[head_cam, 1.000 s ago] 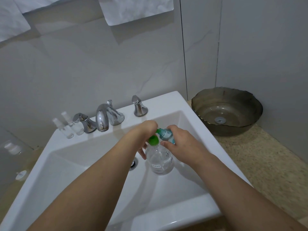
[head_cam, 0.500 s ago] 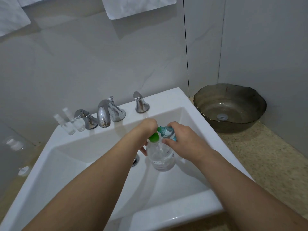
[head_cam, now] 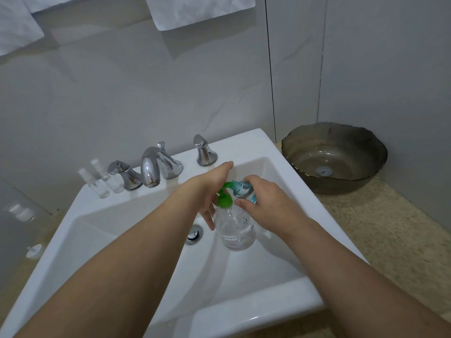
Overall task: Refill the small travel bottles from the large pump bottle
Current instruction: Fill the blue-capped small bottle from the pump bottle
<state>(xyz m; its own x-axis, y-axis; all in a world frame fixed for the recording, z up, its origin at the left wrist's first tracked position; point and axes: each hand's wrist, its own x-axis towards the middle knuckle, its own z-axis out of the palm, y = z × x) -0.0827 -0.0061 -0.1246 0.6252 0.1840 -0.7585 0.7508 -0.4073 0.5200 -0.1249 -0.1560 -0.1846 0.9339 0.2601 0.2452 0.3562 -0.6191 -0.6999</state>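
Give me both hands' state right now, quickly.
Left hand: open, palm pressing on the green pump head of the large pump bottle.
Right hand: grip closed round the small blue travel bottle.

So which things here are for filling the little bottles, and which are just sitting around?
For the job:
pump bottle
blue travel bottle
left hand
right hand
clear travel bottles, waiting by the tap

Just sitting around:
tap
sink
glass bowl
towels

Left hand (head_cam: 210, 189) on green pump (head_cam: 224, 199) of clear bottle (head_cam: 238, 230), right hand (head_cam: 263, 203) holding travel bottle (head_cam: 242, 190) at spout, white sink (head_cam: 244, 320)
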